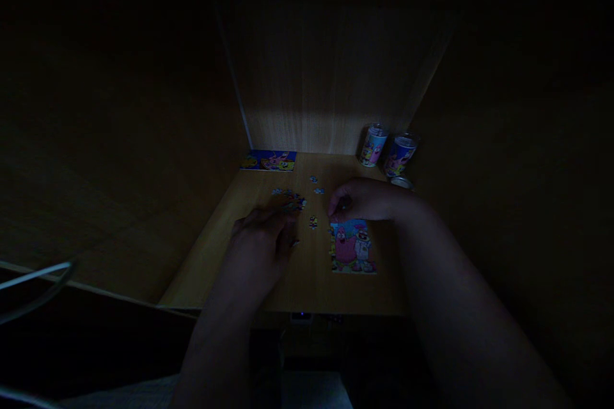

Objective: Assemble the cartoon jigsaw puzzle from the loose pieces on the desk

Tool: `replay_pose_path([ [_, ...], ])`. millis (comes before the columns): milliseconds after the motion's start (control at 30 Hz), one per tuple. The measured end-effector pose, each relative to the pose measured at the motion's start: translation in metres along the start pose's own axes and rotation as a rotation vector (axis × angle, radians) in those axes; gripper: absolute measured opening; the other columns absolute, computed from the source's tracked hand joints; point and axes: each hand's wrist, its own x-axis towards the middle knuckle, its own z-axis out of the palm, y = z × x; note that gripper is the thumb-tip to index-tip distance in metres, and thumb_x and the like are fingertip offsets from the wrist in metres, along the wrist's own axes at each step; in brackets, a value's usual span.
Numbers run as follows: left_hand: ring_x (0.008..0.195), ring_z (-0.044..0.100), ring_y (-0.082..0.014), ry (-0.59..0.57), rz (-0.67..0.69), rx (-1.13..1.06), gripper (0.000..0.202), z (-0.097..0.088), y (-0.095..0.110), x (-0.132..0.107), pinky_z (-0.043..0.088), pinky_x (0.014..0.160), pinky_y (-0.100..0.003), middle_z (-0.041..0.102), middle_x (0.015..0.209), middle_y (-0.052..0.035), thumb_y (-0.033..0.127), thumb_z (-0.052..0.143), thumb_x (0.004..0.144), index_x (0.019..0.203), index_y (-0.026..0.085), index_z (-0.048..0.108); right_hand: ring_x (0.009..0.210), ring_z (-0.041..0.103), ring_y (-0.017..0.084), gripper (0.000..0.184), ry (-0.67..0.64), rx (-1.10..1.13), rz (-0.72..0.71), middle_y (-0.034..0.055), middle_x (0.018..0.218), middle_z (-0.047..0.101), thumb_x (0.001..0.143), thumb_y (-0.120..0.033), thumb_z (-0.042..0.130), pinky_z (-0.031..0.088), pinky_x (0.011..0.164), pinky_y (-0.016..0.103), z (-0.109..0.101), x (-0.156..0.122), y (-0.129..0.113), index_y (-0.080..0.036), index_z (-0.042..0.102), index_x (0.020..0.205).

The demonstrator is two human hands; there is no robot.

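Note:
A partly joined jigsaw puzzle point(352, 248) lies flat on the table, showing a pink cartoon starfish and a figure in a white suit. Its left edge is ragged. Over its upper left corner, my right hand point(362, 199) is closed in a pinch; whatever its fingertips grip is hidden. My left hand point(261, 236) rests palm down to the left, thumb apart from the fingers, reaching by a cluster of loose puzzle pieces point(295, 201). A single yellow piece point(313, 222) lies between the hands, and a small dark piece point(295, 243) sits near my left thumb.
Two clear-lidded cartoon cans point(373, 146) point(400, 154) stand at the back right, with a round metal lid point(401, 183) before them. A flat cartoon picture strip point(268, 160) lies at the back left. Loose pieces point(319, 191) lie mid-table. Wooden panels enclose the dim table point(307, 281).

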Motion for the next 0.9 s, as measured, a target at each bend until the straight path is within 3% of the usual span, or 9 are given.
replay_pose_path([
  [433, 0.105, 0.071, -0.0313, 0.039, -0.016, 0.011, 0.024, -0.0002, -0.0014, -0.0001, 0.056, 0.096, -0.047, 0.08, 0.109, -0.0098, 0.019, 0.055, 0.104, 0.107, 0.02, 0.079, 0.099, 0.076, 0.024, 0.008, 0.083, -0.045, -0.015, 0.0003, 0.102, 0.083, 0.095, -0.027, 0.083, 0.054, 0.082, 0.028, 0.0011, 0.0026, 0.0051, -0.021, 0.083, 0.102],
  [667, 0.115, 0.069, -0.0319, 0.088, -0.068, -0.018, 0.027, -0.001, -0.0044, 0.0001, 0.055, 0.103, -0.047, 0.079, 0.119, -0.0097, 0.016, 0.057, 0.097, 0.114, 0.022, 0.077, 0.085, 0.071, 0.023, 0.018, 0.282, -0.126, 0.064, 0.0013, 0.089, 0.077, 0.105, -0.034, 0.073, 0.046, 0.071, 0.029, -0.0023, 0.0049, 0.0057, -0.02, 0.08, 0.096],
  [900, 0.113, 0.07, -0.0318, 0.157, -0.088, -0.032, 0.029, -0.0027, -0.0056, -0.0006, 0.055, 0.103, -0.047, 0.078, 0.12, -0.0107, 0.017, 0.055, 0.097, 0.116, 0.02, 0.077, 0.075, 0.065, 0.02, 0.027, 0.379, -0.126, 0.077, 0.0, 0.077, 0.07, 0.108, -0.035, 0.065, 0.041, 0.065, 0.03, -0.0037, 0.0048, 0.0041, -0.018, 0.074, 0.088],
])
